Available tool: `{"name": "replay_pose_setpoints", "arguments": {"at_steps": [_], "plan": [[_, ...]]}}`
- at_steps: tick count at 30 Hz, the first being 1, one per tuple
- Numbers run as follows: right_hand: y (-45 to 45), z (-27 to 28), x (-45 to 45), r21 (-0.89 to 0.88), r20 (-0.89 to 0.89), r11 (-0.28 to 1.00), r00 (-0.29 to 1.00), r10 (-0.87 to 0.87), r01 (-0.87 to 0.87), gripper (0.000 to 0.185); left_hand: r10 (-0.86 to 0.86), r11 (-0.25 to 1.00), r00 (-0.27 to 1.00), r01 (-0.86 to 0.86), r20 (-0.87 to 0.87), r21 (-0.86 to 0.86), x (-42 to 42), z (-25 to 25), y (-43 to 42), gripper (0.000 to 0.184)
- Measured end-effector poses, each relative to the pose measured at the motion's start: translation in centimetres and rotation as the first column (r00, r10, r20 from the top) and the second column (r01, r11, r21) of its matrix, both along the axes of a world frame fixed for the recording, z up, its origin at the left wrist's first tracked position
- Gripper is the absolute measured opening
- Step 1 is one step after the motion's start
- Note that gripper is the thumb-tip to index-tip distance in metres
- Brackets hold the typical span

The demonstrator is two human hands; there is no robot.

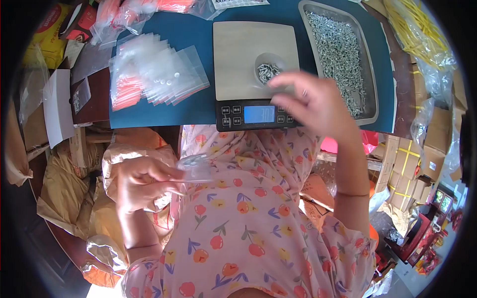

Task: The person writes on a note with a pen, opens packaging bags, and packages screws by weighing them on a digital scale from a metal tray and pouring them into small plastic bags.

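Observation:
My left hand point(141, 184) is closed on a small clear zip bag point(198, 173), pinched between thumb and fingers in front of my lap; some contents show blurred near its top. My right hand point(315, 102), smeared by motion, hovers over the front right of the digital scale point(238, 59) with thumb and fingers apart. Its fingertips are close to a small translucent cup point(281, 62); whether they touch it I cannot tell. Several silver screws point(267, 72) lie in the cup, which stands on the scale's plate. The lit display point(259, 114) is too blurred to read surely.
A fanned stack of clear zip bags point(159, 69) lies left of the scale. On the right a metal tray point(370, 94) holds a heap of screws point(338, 54). More bags point(144, 12) lie at the back left. Brown paper sacks point(74, 184) and cartons point(405, 164) flank me.

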State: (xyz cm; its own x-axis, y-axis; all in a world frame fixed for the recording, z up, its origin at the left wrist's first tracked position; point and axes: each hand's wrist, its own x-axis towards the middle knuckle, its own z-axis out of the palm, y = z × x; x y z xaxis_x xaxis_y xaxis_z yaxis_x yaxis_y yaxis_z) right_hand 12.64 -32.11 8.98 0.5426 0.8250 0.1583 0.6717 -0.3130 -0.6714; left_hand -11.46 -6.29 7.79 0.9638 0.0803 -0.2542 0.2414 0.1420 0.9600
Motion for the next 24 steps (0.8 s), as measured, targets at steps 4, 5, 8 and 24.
{"name": "replay_pose_setpoints", "arguments": {"at_steps": [4, 5, 8, 24], "plan": [[0.7, 0.3, 4.0, -0.314, 0.143, 0.949, 0.987, 0.077, -0.028, 0.021, 0.036, 0.913, 0.935, 0.113, -0.354, 0.391, -3.4, 0.6, 3.9, 0.009], [1.3, 0.5, 4.2, -0.369, 0.160, 0.929, 0.982, 0.105, -0.040, 0.020, 0.016, 0.817, 0.900, 0.240, -0.437, 0.524, -3.9, 0.5, 4.6, 0.010], [2.2, -0.7, 4.9, -0.414, 0.186, 0.907, 0.968, 0.171, -0.081, 0.020, 0.160, 0.693, 0.767, 0.361, -0.621, 0.624, -4.0, -0.9, 4.4, 0.021], [1.8, -2.7, 5.2, -0.180, 0.121, 0.975, 0.981, 0.151, -0.128, 0.011, 0.235, 0.787, 0.972, -0.204, 0.023, 0.582, 6.4, -26.5, 3.8, 0.016]]}}
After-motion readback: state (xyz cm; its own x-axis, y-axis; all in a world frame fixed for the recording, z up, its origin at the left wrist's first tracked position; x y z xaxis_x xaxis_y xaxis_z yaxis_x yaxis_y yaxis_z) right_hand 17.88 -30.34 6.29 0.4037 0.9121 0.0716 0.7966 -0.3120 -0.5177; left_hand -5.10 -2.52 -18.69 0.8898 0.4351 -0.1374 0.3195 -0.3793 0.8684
